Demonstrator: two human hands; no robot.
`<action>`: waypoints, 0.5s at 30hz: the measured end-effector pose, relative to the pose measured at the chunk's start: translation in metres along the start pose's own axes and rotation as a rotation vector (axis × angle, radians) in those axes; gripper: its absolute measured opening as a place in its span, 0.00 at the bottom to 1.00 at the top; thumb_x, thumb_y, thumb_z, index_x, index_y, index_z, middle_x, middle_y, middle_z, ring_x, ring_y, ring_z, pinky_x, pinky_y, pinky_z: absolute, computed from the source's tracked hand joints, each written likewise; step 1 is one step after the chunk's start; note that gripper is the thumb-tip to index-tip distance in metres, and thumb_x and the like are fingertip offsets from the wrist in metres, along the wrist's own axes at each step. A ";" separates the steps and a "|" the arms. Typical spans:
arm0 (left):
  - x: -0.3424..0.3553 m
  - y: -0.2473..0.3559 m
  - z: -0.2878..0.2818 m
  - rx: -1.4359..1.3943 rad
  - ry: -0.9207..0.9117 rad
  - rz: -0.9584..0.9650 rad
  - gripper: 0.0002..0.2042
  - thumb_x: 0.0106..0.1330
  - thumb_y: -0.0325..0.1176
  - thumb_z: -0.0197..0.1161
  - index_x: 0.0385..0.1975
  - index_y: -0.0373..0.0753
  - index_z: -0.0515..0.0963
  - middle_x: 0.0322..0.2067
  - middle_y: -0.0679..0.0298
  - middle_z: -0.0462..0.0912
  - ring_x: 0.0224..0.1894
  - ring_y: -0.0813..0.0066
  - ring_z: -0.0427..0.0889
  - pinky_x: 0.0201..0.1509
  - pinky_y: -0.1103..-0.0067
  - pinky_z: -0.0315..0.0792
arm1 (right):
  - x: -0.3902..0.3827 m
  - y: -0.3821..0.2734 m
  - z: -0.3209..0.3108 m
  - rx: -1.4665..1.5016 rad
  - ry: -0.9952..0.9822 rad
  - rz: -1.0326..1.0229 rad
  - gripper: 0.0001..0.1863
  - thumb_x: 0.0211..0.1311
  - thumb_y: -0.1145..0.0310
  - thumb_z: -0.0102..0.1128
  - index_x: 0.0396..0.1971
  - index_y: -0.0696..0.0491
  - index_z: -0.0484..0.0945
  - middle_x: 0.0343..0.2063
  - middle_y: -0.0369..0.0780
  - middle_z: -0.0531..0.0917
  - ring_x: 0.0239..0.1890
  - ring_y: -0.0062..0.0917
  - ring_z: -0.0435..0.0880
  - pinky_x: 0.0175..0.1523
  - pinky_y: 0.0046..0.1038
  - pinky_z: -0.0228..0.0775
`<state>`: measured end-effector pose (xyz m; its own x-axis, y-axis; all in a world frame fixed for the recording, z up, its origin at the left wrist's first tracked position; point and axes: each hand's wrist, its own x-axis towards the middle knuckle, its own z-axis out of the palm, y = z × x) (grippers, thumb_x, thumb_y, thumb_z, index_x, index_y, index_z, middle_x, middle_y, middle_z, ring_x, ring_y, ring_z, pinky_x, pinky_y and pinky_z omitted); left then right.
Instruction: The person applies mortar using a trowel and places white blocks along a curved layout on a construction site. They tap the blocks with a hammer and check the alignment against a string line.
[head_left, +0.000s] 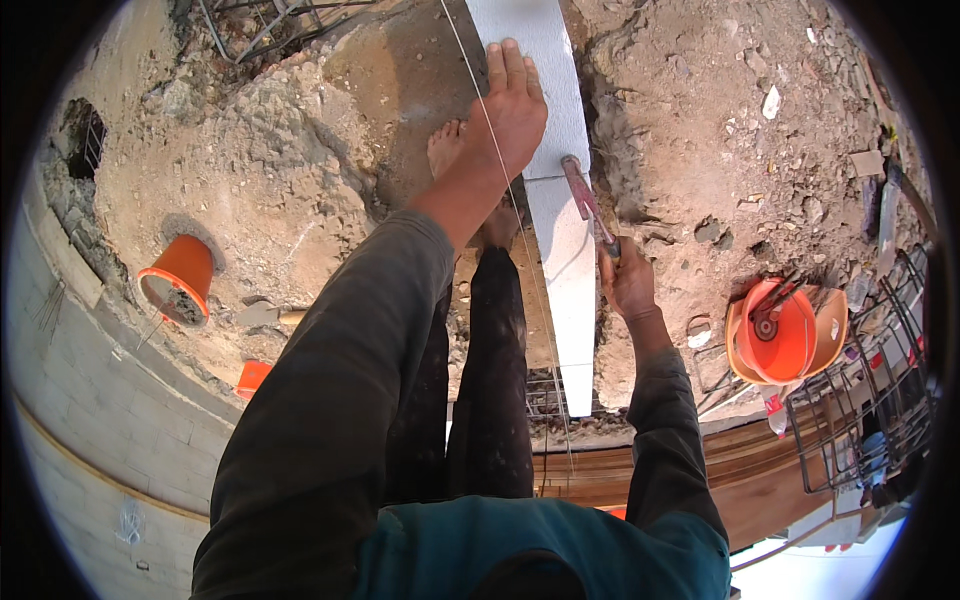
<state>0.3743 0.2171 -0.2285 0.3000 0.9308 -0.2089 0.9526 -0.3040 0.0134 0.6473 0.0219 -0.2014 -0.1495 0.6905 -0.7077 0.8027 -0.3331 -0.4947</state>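
Observation:
A row of long white blocks (560, 310) runs away from me, with a thin taut string (458, 40) along its left side. My left hand (508, 125) lies on the upper block (535, 40), fingers stretched out over its left part. My right hand (628, 278) is closed around the handle of a hammer-like tool (580, 190) with a worn reddish head, which is over the row near a joint between blocks. My bare foot (446, 150) shows just left of the row, partly hidden behind my left arm.
An orange bucket (180, 278) with grey material and a trowel (262, 313) lie left, near another orange container (252, 377). At right are orange buckets (770, 330) holding tools, and steel rebar cages (855, 400). Rough broken ground (690, 120) surrounds the blocks; a block wall (100, 400) is at lower left.

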 end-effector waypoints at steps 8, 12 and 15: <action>-0.003 -0.002 0.001 0.009 -0.005 -0.007 0.40 0.50 0.45 0.74 0.61 0.29 0.70 0.66 0.40 0.60 0.70 0.45 0.60 0.46 0.67 0.83 | 0.009 -0.034 -0.014 0.017 0.126 -0.092 0.13 0.63 0.64 0.63 0.40 0.54 0.72 0.25 0.49 0.81 0.25 0.47 0.82 0.28 0.41 0.73; 0.000 0.001 -0.014 -0.103 -0.073 -0.017 0.40 0.51 0.46 0.74 0.62 0.28 0.68 0.67 0.39 0.59 0.70 0.44 0.58 0.51 0.67 0.81 | 0.006 -0.031 0.001 0.164 0.135 -0.011 0.11 0.63 0.65 0.62 0.38 0.54 0.71 0.26 0.50 0.82 0.27 0.47 0.83 0.31 0.42 0.75; -0.003 -0.002 -0.015 -0.108 -0.106 -0.015 0.42 0.52 0.46 0.74 0.63 0.27 0.66 0.67 0.38 0.57 0.71 0.42 0.56 0.59 0.66 0.76 | 0.004 -0.054 -0.020 0.071 0.122 -0.028 0.11 0.63 0.65 0.61 0.39 0.54 0.71 0.27 0.50 0.82 0.27 0.48 0.83 0.32 0.42 0.75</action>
<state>0.3722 0.2184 -0.2132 0.2842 0.9065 -0.3122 0.9585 -0.2613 0.1139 0.6145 0.0556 -0.1675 -0.0962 0.7716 -0.6288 0.7556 -0.3546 -0.5508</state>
